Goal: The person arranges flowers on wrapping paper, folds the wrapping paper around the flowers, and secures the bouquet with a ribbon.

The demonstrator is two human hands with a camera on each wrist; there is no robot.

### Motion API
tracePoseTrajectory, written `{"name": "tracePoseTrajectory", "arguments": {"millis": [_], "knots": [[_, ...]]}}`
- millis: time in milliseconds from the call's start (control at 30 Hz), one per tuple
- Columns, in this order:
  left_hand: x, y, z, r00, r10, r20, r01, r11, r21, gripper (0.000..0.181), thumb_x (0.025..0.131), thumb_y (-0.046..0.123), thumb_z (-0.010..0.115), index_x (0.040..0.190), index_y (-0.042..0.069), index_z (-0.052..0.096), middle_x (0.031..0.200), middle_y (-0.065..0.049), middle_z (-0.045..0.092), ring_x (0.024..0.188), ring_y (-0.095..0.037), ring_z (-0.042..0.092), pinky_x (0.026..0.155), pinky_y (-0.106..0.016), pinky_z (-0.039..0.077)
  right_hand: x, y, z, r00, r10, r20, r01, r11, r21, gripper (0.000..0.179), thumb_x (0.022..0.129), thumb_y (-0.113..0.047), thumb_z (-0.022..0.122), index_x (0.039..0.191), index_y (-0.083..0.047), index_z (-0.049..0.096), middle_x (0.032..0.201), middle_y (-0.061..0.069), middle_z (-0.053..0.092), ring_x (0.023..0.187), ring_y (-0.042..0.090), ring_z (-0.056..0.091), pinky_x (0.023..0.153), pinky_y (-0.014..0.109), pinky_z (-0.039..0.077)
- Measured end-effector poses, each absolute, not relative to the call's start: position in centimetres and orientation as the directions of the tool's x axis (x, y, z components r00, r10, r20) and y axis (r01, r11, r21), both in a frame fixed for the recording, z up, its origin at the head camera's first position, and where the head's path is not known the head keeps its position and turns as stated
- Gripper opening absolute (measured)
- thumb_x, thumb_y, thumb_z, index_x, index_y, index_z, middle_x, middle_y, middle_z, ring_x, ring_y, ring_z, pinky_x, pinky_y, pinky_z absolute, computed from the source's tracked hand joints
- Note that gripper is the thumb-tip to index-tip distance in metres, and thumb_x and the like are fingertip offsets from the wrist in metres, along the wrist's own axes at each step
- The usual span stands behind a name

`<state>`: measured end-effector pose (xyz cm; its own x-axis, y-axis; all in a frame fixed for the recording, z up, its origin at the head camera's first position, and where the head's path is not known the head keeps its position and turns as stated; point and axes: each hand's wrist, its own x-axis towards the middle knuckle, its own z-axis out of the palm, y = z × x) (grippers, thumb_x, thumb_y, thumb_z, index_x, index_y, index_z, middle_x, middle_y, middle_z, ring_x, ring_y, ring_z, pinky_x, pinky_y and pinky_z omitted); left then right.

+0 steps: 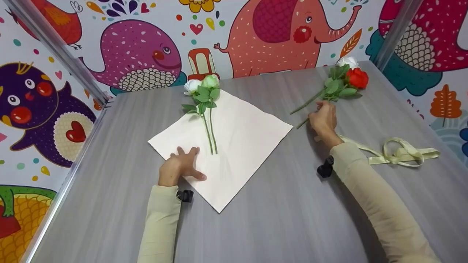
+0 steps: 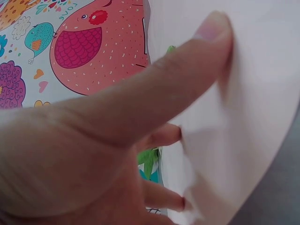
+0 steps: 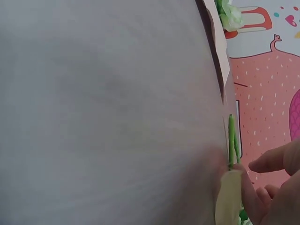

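Left hand (image 1: 180,165) rests spread on paper (image 1: 248,128); right hand (image 1: 324,117) (grip: I can't tell) is at a rose stem (image 1: 302,123).

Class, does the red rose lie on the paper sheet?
No, the red rose lies on the grey table, right of the paper sheet.

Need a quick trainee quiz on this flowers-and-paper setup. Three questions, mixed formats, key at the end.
1. True or false: the left hand is clear of the square off-white paper sheet.
2. Which flower lies beside the red-petalled flower with green leaves? a) pale-green-petalled b) white-petalled c) yellow-petalled
3. What looped item lies on the grey wood-grain table, to the right of the right hand?

Key:
1. False; it touches the sheet.
2. b, a white-petalled flower.
3. A pale yellow ribbon.
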<state>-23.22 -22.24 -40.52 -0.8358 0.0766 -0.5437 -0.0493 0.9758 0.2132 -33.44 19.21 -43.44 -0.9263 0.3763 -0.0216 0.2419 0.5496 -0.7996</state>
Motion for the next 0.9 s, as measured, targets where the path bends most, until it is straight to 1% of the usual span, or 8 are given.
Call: {"name": "tracePoseTrajectory", "arguments": {"millis": [133, 233, 333, 500, 567, 700, 900], "knots": [[-23.2, -22.2, -40.4, -0.835, 0.071, -0.546, -0.055, 0.976, 0.21, 0.104, 0.082, 0.044, 0.081, 0.16, 0.012, 0.019, 0.159, -0.043, 0.001, 0.144, -0.066, 0.01, 0.111, -0.074, 0.026, -33.7, 19.6, -43.5, -0.913, 0.406, -0.035, 0.269, 0.536, -0.8, 0.056, 0.09, -0.007, 0.054, 0.146, -0.005, 0.048, 0.138, 0.014, 0.056, 0.128, 0.031, 0.052, 0.109, 0.047, 0.041], [-23.2, -22.3, -40.5, -0.833, 0.073, -0.549, -0.054, 0.976, 0.212, 0.104, 0.082, 0.044, 0.08, 0.16, 0.012, 0.018, 0.159, -0.043, 0.001, 0.144, -0.066, 0.009, 0.111, -0.074, 0.025, -33.9, 20.0, -43.5, -0.906, 0.418, -0.069, 0.304, 0.525, -0.795, 0.058, 0.091, -0.01, 0.056, 0.148, -0.005, 0.044, 0.142, 0.016, 0.051, 0.13, 0.032, 0.05, 0.108, 0.047, 0.041], [-23.2, -22.4, -40.5, -0.833, 0.074, -0.548, -0.055, 0.975, 0.215, 0.104, 0.082, 0.044, 0.08, 0.16, 0.012, 0.019, 0.159, -0.043, 0.0, 0.144, -0.066, 0.009, 0.111, -0.075, 0.025, -34.0, 20.3, -43.5, -0.901, 0.421, -0.11, 0.335, 0.51, -0.792, 0.063, 0.092, -0.014, 0.06, 0.151, -0.005, 0.039, 0.146, 0.019, 0.045, 0.131, 0.035, 0.049, 0.109, 0.047, 0.041], [-23.1, -22.4, -40.5, -0.84, 0.071, -0.538, -0.062, 0.972, 0.225, 0.104, 0.082, 0.043, 0.081, 0.16, 0.013, 0.02, 0.159, -0.043, 0.001, 0.144, -0.066, 0.009, 0.111, -0.075, 0.025, -34.2, 20.7, -43.6, -0.896, 0.41, -0.173, 0.373, 0.482, -0.793, 0.072, 0.092, -0.021, 0.067, 0.153, 0.0, 0.033, 0.154, 0.024, 0.038, 0.137, 0.038, 0.045, 0.115, 0.046, 0.037], [-23.0, -22.4, -40.4, -0.841, 0.07, -0.537, -0.066, 0.971, 0.23, 0.104, 0.082, 0.043, 0.081, 0.16, 0.013, 0.02, 0.159, -0.043, 0.0, 0.144, -0.066, 0.008, 0.111, -0.075, 0.025, -34.4, 20.8, -43.7, -0.894, 0.407, -0.188, 0.385, 0.48, -0.788, 0.074, 0.092, -0.023, 0.068, 0.152, 0.001, 0.033, 0.156, 0.024, 0.036, 0.139, 0.039, 0.042, 0.116, 0.046, 0.035], [-23.0, -22.3, -40.4, -0.835, 0.061, -0.547, -0.083, 0.968, 0.235, 0.105, 0.082, 0.044, 0.081, 0.16, 0.014, 0.018, 0.16, -0.041, -0.002, 0.145, -0.064, 0.006, 0.112, -0.075, 0.023, -34.6, 20.9, -43.8, -0.895, 0.401, -0.193, 0.388, 0.492, -0.779, 0.074, 0.091, -0.024, 0.07, 0.15, 0.003, 0.035, 0.153, 0.025, 0.04, 0.137, 0.039, 0.044, 0.116, 0.046, 0.037], [-23.0, -22.2, -40.4, -0.837, 0.056, -0.544, -0.072, 0.975, 0.211, 0.104, 0.082, 0.045, 0.081, 0.16, 0.014, 0.019, 0.16, -0.042, 0.001, 0.146, -0.064, 0.008, 0.111, -0.074, 0.028, -34.8, 21.1, -43.8, -0.899, 0.394, -0.192, 0.386, 0.505, -0.772, 0.074, 0.09, -0.024, 0.071, 0.15, 0.004, 0.037, 0.149, 0.025, 0.047, 0.127, 0.038, 0.053, 0.111, 0.044, 0.043]]}}
